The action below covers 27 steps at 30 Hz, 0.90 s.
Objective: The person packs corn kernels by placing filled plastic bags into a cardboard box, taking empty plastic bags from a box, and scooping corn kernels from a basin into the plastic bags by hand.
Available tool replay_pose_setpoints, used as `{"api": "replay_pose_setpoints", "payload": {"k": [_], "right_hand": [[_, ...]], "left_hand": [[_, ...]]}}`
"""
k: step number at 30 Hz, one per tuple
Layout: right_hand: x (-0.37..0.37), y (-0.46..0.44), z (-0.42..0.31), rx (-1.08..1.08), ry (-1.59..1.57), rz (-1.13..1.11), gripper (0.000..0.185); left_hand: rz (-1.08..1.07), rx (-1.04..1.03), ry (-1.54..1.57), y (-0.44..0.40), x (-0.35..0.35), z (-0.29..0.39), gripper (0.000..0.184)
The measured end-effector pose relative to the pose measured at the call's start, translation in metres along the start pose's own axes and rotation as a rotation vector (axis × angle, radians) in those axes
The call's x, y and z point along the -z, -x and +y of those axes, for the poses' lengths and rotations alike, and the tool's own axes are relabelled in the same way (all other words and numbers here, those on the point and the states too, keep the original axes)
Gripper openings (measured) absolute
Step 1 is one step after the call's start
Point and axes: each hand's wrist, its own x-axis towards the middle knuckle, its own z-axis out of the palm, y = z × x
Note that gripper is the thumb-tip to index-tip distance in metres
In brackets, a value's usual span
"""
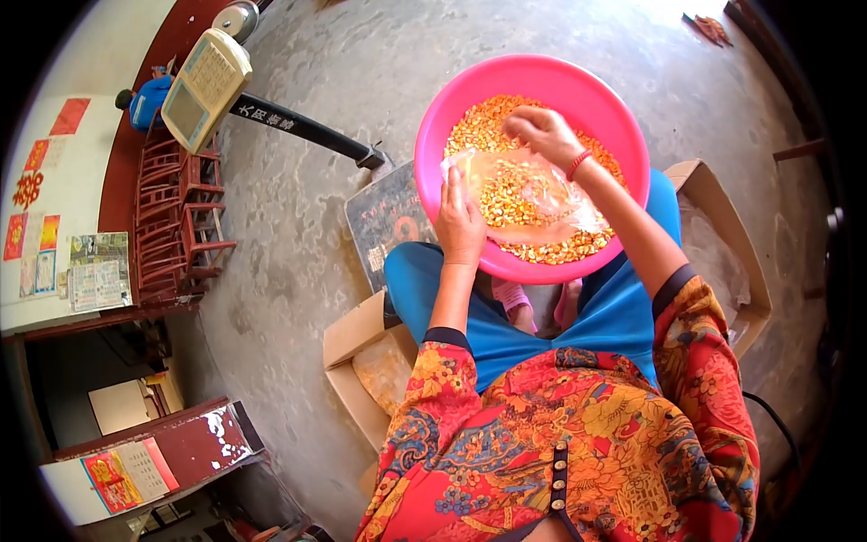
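Observation:
A pink basin (433, 117) of loose yellow-orange corn kernels (492, 113) rests by my knees. My left hand (461, 221), at the basin's near-left side, grips the edge of a clear plastic bag (542, 194) between thumb and fingers. The bag lies spread over the corn, and kernels show through or inside it; I cannot tell which. Above the far part of the corn is my right hand (546, 135), a red band on its wrist. Its fingers are curled together, and whatever they hold is hidden.
A platform scale (384, 217) stands left of the basin, its display (206, 90) on a black post. An open cardboard box (361, 339) with a filled bag is by my left leg; another box (722, 217) is at right. Red wooden chairs (176, 217) stand along the wall.

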Motion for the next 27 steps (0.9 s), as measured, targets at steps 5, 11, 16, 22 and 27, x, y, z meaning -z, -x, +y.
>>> {"api": "replay_pose_setpoints", "payload": {"k": [5, 11, 16, 22, 27], "right_hand": [[0.024, -0.019, 0.101, 0.327, 0.700, 0.033, 0.026], [0.011, -0.003, 0.083, 0.299, 0.859, -0.306, 0.036], [0.014, 0.008, 0.079, -0.364, 0.370, -0.223, 0.023], [0.028, -0.006, 0.097, -0.165, 0.327, 0.026, 0.025], [0.047, -0.004, 0.070, -0.514, -0.303, 0.061, 0.021]], "left_hand": [[0.002, -0.011, -0.028, -0.001, 0.000, 0.001, 0.059], [-0.022, 0.003, -0.035, 0.001, 0.000, 0.001, 0.060], [-0.003, -0.015, -0.047, 0.001, -0.001, -0.002, 0.057], [-0.002, -0.067, 0.089, -0.001, 0.005, 0.007, 0.051], [-0.068, -0.105, 0.134, 0.003, 0.005, 0.004, 0.036]]}}
